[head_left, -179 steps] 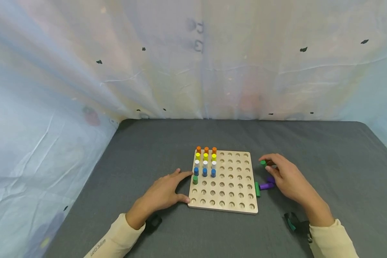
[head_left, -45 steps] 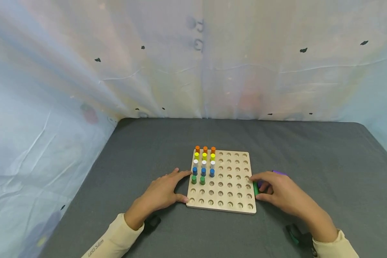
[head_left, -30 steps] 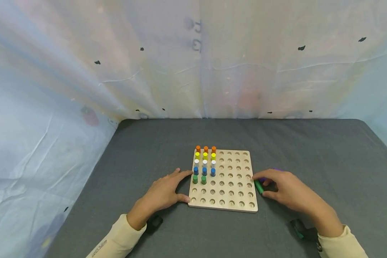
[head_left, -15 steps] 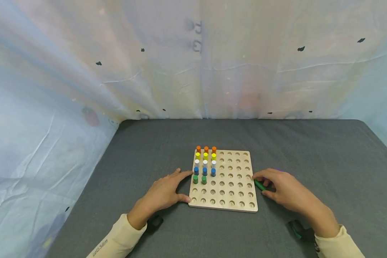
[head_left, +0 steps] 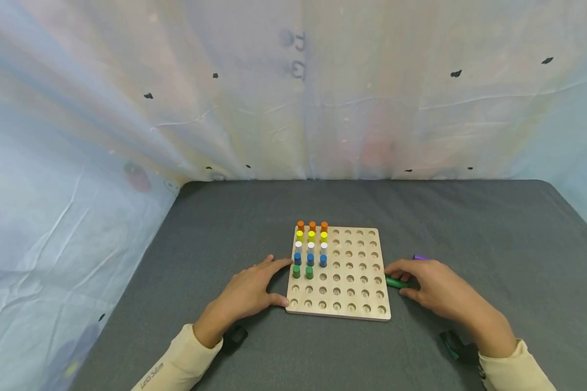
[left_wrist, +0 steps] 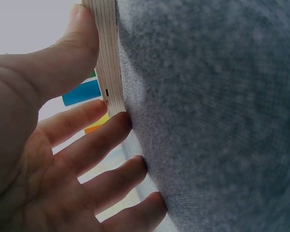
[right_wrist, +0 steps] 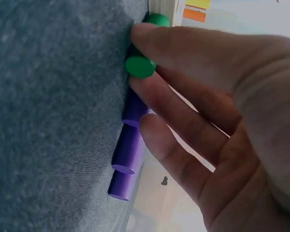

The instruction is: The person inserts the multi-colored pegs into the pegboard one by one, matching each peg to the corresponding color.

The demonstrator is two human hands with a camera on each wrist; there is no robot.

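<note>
A wooden pegboard lies flat on the table. Its left columns hold three orange, three yellow, three white and three blue pegs in rows, with two green pegs in the row nearer me. My left hand rests at the board's left side, thumb and forefinger touching its edge, the other fingertips on the cloth in the left wrist view. Just right of the board, my right hand pinches a loose green peg, which lies sideways, one end toward the board.
Purple pegs lie beyond the right hand's fingers on the grey cloth-covered table, partly hidden by that hand in the head view. A pale printed curtain hangs behind the table and along its left side.
Since the oldest frame, a second green peg stands in the board. The right hand has come down to the loose green peg, which has turned from along the board's edge to pointing across it.
</note>
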